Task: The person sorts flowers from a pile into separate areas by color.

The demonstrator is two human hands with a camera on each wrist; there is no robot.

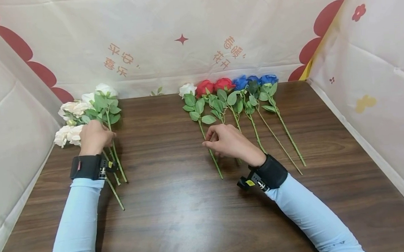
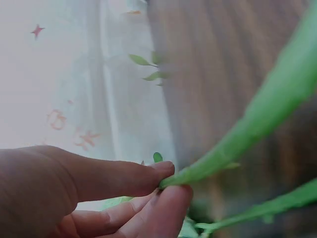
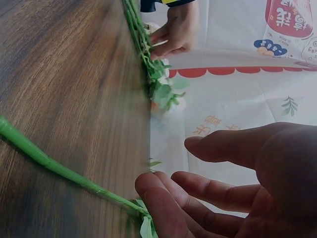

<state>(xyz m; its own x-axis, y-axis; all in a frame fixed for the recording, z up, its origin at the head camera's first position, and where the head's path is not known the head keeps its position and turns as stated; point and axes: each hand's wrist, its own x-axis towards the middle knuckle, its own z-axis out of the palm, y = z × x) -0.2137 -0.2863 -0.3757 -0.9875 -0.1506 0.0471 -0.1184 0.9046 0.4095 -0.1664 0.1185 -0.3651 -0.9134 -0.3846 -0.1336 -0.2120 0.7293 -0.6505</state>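
Observation:
My left hand [image 1: 95,137] is over the flower bunch at the table's left. In the left wrist view its thumb and fingertips pinch the green stem [image 2: 267,109] of a rose. White roses [image 1: 105,90] and cream flowers [image 1: 67,135] lie around this hand, stems toward me. My right hand [image 1: 231,141] hovers over the stems of the right-hand row, fingers loosely bent and thumb apart, holding nothing. Nearest its fingertips runs the stem of a single white rose [image 1: 188,89]; that stem [image 3: 74,173] also shows in the right wrist view, below the fingers.
Beside the single white rose lie red roses [image 1: 205,88] and blue roses [image 1: 269,79], blooms at the table's back edge. The brown wooden table [image 1: 179,218] is bounded by printed cloth [image 1: 169,21] at the back and both sides.

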